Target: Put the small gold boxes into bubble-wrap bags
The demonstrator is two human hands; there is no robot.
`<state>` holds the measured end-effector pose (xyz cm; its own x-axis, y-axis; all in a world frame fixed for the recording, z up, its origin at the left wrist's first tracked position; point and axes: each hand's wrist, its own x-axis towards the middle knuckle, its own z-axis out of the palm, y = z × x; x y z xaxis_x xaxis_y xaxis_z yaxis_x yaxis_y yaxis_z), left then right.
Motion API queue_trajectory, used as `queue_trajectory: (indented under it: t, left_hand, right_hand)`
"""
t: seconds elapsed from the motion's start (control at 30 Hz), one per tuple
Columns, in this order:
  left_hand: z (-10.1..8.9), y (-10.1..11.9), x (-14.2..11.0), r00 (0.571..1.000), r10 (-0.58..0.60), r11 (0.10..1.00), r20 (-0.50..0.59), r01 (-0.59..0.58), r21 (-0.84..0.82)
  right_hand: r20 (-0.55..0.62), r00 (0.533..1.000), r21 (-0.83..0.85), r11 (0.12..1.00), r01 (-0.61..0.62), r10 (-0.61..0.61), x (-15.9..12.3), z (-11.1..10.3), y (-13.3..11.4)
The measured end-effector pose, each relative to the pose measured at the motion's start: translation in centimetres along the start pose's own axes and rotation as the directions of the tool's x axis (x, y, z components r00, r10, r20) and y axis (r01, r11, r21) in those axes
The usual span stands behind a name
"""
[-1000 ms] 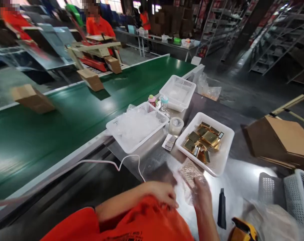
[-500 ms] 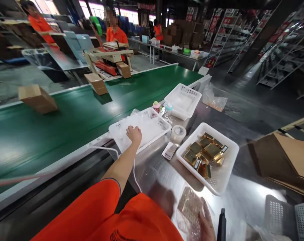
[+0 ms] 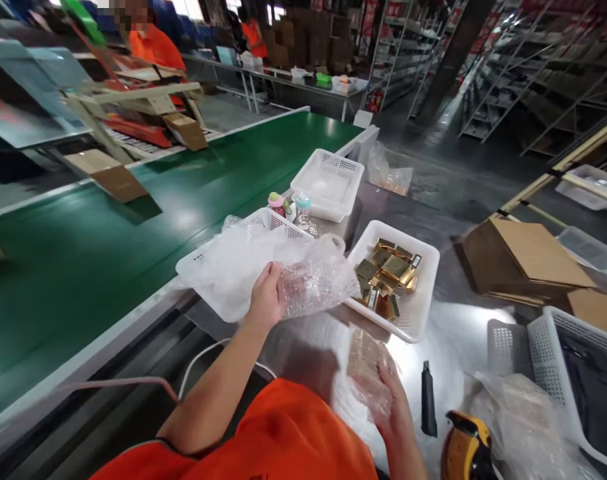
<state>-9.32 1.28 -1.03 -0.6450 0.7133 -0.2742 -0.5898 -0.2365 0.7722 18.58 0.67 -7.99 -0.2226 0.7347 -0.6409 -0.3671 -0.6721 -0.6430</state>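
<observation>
In my left hand [image 3: 267, 298] is a sheet of bubble wrap [image 3: 316, 277], pinched at its edge and held over the metal table between two baskets. Below it to the left lies a white basket [image 3: 208, 293] full of clear wrapping. My right hand [image 3: 394, 393] grips a bubble-wrapped package [image 3: 366, 367], brownish under the plastic, low over the table. What is inside that package I cannot make out. Just beyond, a white basket [image 3: 428, 280] holds several shiny gold boxes [image 3: 396, 268]. A black box cutter [image 3: 427, 400] lies to the right of my right hand.
A green conveyor belt [image 3: 193, 200] with cartons runs along the left. Behind are another white basket [image 3: 328, 180] and two small bottles [image 3: 277, 203]. At right lie a yellow tape dispenser [image 3: 466, 447], flattened cardboard [image 3: 528, 257] and a basket of dark items [image 3: 543, 340].
My left hand has lifted bubble wrap out of the left basket and brought it nearer. The package in my right hand has risen slightly in view. The camera has turned right.
</observation>
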Motion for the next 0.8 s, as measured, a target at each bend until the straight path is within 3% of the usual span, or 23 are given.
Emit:
queue_trajectory:
  t: [0.1, 0.27, 0.43, 0.57, 0.67, 0.73, 0.8]
  left_hand:
    - [0.9, -1.3, -2.6, 0.997, -0.046, 0.999, 0.069, 0.045, 0.015]
    - [1.7, -2.3, -6.0, 0.97, -0.085, 0.994, 0.228, 0.068, 0.084]
    - [1.8, -2.4, -7.2, 0.96, 0.035, 0.991, 0.278, -0.07, 0.118]
    - [1.3, -2.5, -8.0, 0.924, 0.116, 0.972, 0.365, -0.181, 0.149]
    - [0.6, -2.3, -8.6, 0.895, 0.001, 0.971, 0.446, -0.108, 0.213]
    - [0.0, -1.6, -8.6, 0.868, -0.148, 0.964, 0.473, 0.019, 0.266]
    - [-0.6, -0.7, -8.2, 0.869, -0.211, 0.952, 0.447, 0.078, 0.297]
  right_hand:
    - [-0.013, 0.981, -0.041, 0.98, 0.192, -0.193, -0.9, 1.6, -0.3]
    - [0.087, 0.936, -0.167, 0.922, 0.35, -0.34, -1.5, 2.4, -0.5]
    - [0.195, 0.955, -0.098, 0.964, 0.247, -0.225, -2.0, 2.5, -0.3]
    - [0.272, 0.95, 0.019, 0.988, 0.153, -0.153, -2.5, 3.0, 0.5]
    - [0.266, 0.948, -0.019, 0.982, 0.189, -0.177, -2.7, 3.8, 0.7]
    - [0.232, 0.942, -0.097, 0.958, 0.271, -0.243, -2.6, 4.2, 0.3]
    - [0.193, 0.914, -0.202, 0.897, 0.393, -0.357, -2.5, 4.1, -0.6]
